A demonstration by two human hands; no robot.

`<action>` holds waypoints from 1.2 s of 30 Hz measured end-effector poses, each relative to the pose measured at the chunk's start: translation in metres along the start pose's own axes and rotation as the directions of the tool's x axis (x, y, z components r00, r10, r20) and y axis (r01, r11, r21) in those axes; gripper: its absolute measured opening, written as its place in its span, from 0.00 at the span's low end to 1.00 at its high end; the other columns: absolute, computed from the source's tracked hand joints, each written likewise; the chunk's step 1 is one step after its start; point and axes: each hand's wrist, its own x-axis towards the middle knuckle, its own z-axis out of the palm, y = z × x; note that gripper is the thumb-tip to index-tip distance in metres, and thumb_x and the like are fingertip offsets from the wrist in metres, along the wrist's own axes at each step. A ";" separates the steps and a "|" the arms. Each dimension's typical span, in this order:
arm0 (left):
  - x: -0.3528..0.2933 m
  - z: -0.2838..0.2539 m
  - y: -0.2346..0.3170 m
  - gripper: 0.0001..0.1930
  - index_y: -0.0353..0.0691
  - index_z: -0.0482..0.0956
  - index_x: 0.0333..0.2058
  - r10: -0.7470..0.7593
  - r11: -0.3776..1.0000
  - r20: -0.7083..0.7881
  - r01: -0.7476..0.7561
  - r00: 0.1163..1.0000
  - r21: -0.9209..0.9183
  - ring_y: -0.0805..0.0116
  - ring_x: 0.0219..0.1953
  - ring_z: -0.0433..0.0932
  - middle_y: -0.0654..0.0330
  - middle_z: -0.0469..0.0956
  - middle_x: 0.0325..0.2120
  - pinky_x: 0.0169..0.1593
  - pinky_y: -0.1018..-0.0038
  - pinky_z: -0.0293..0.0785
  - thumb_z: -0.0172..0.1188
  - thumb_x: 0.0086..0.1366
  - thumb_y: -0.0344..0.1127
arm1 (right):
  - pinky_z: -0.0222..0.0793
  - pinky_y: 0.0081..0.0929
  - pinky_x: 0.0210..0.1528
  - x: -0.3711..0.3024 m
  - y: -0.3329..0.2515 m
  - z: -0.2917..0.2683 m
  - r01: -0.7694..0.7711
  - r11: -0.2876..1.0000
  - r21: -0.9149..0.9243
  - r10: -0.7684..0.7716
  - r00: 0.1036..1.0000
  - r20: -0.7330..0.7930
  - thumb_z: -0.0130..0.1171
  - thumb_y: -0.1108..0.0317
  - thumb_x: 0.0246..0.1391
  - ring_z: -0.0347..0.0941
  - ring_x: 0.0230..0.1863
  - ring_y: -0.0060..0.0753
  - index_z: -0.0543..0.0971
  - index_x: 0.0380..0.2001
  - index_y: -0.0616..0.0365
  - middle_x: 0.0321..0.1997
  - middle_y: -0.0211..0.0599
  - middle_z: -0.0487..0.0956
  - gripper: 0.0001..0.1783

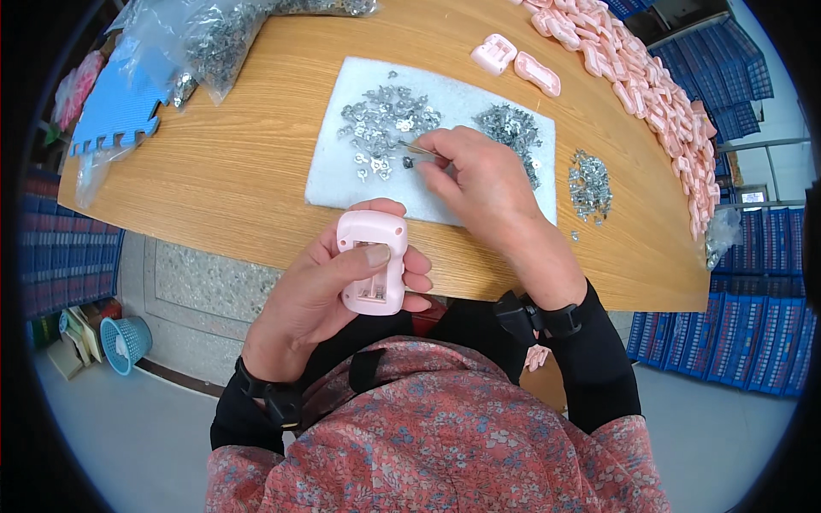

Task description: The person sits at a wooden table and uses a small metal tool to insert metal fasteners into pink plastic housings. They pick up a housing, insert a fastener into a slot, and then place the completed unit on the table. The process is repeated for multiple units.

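Note:
My left hand is closed round a pale pink plastic casing in front of the table edge, the thumb lying across its rectangular opening. My right hand is over a white foam sheet, pinching what look like thin metal tweezers between thumb and forefinger. Their tips point left at the small metal parts; whether they grip one I cannot tell. A small dark piece lies just below the tips. Silvery metal pieces are spread across the sheet's left half, and a denser heap sits partly behind my right hand.
Another pile of metal bits lies on the wooden table right of the sheet. Two pink casings rest beyond it, and a large heap of pink casings lines the right edge. Bagged metal parts and a blue foam mat occupy the far left.

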 end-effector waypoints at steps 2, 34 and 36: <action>0.001 -0.003 -0.002 0.23 0.41 0.64 0.61 0.008 1.000 0.023 -0.008 1.000 -0.006 0.59 0.42 0.83 0.49 0.80 0.40 0.46 0.55 0.83 0.55 0.69 0.31 | 0.73 0.34 0.34 0.005 -0.002 0.005 0.045 0.999 0.004 -0.045 0.999 -0.002 0.61 0.68 0.54 0.78 0.31 0.41 0.81 0.39 0.57 0.32 0.43 0.79 0.10; 0.021 0.023 -0.010 0.30 0.36 0.60 0.62 -0.033 0.999 -0.075 0.035 0.997 0.026 0.61 0.39 0.82 0.52 0.78 0.39 0.44 0.59 0.84 0.25 0.78 0.54 | 0.68 0.28 0.26 -0.040 -0.032 -0.027 0.115 0.965 0.237 -0.119 0.993 0.002 0.65 0.72 0.49 0.73 0.23 0.33 0.76 0.30 0.61 0.26 0.38 0.74 0.08; 0.021 0.024 -0.011 0.30 0.36 0.61 0.62 -0.046 0.998 -0.101 0.051 0.994 0.045 0.62 0.39 0.82 0.53 0.78 0.39 0.44 0.59 0.84 0.25 0.78 0.54 | 0.69 0.29 0.26 -0.041 -0.031 -0.027 0.126 0.970 0.206 -0.132 0.991 0.016 0.65 0.73 0.49 0.74 0.24 0.36 0.76 0.30 0.61 0.26 0.39 0.74 0.08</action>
